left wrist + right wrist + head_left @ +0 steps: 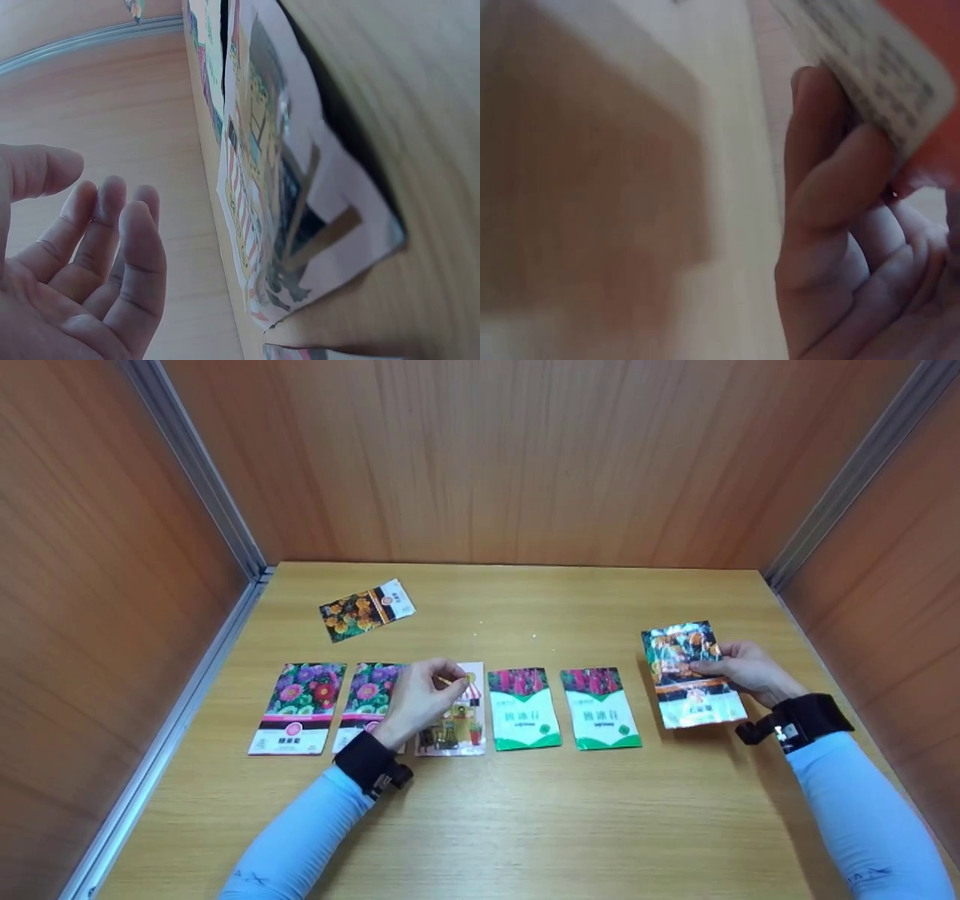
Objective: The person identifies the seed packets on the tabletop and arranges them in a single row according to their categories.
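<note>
My right hand (757, 671) holds a seed packet with orange flowers (696, 706) by its right edge, thumb on the front and fingers behind. In the right wrist view, the fingers (840, 180) bend against the packet's printed back. My left hand (421, 696) hovers over the row of packets with nothing in it. The left wrist view shows its thumb and loosely bent fingers (139, 262) apart. Beneath and beside it lies a pale packet with a drawn striped awning (454, 731), creased in the left wrist view. The left hand partly covers a purple-and-pink flower packet (365, 699).
Another pink flower packet (298, 711) lies at the row's left end. Two green-and-white packets (523, 709) lie right of the middle. A second orange flower packet (367, 610) lies tilted farther back. Wooden panels (487, 465) close off the table's back and sides.
</note>
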Available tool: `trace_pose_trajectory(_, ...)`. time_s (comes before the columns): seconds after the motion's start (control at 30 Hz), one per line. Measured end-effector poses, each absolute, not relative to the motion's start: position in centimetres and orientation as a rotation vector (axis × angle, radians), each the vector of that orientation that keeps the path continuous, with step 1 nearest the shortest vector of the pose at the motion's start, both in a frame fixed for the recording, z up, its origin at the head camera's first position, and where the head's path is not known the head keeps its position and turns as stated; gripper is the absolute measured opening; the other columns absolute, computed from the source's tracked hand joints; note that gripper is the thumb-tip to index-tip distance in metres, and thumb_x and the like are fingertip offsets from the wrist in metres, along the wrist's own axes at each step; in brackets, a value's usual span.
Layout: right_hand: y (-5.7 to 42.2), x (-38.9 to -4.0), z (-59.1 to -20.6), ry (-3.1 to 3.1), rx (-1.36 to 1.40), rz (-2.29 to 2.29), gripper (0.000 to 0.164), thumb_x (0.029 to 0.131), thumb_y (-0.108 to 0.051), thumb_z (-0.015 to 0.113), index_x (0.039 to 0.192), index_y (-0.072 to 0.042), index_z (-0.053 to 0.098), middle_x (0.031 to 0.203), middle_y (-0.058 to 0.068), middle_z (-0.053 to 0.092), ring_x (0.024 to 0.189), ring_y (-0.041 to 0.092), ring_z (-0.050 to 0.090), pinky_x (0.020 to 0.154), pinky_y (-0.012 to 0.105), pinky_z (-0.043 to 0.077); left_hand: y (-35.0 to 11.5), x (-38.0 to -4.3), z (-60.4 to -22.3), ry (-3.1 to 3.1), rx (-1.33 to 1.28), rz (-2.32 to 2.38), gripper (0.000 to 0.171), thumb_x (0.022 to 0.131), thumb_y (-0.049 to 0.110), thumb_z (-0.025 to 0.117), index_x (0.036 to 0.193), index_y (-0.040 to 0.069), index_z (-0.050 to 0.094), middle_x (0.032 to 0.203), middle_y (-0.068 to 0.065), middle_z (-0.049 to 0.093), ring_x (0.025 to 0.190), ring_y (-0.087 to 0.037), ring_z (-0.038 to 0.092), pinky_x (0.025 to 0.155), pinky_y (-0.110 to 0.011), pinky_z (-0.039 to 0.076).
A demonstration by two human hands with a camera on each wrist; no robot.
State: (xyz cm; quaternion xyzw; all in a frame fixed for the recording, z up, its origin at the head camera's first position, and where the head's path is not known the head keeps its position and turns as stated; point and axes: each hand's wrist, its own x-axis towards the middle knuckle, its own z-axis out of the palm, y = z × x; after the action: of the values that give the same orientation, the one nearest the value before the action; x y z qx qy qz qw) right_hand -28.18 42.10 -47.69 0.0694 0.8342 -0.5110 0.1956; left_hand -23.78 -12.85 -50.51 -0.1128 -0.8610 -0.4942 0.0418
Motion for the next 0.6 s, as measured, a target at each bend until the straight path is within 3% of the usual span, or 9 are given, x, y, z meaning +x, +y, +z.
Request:
trace_pose_trajectory(0.2,41.7,-27.0,-49.2,2.358,0.112,-1.366,0.009,0.105,-0.026,0.081,0.106,-0.017,0.077,0.084,-0.016,0.075,0.077,0.001,0.064,0.074,0.022,0.057,-12.8,-24.1,-50.7,-2.608,-0.381,-1.485,0.006,0.095,0.014,0.082,0.100,0.010,0.083,0.096,-0.008,0.086,0.086,-0.030,0.079,0.075,-0.027,0.058)
trace_pose_trajectory(0.4,41.7,-26.6,-50.0,2.337,0.097,-1.359,0.011,0.105,-0.018,0.080,0.114,-0.011,0.081,0.088,-0.014,0.081,0.078,0.001,0.068,0.072,0.020,0.056,-12.8,-24.2,-50.8,-2.591,-0.420,-1.480,0.004,0.095,0.012,0.081,0.098,0.010,0.083,0.096,-0.008,0.086,0.084,-0.028,0.079,0.074,-0.025,0.057)
trace_pose_trajectory(0.6,41.5,-27.0,-50.4,2.388,0.149,-1.262,0.021,0.106,-0.023,0.080,0.118,-0.006,0.078,0.090,-0.013,0.080,0.083,0.004,0.069,0.075,0.022,0.055,-12.7,-24.2,-50.8,-2.611,-0.397,-1.507,0.004,0.097,0.014,0.081,0.098,0.011,0.083,0.096,-0.006,0.085,0.084,-0.027,0.077,0.073,-0.024,0.055)
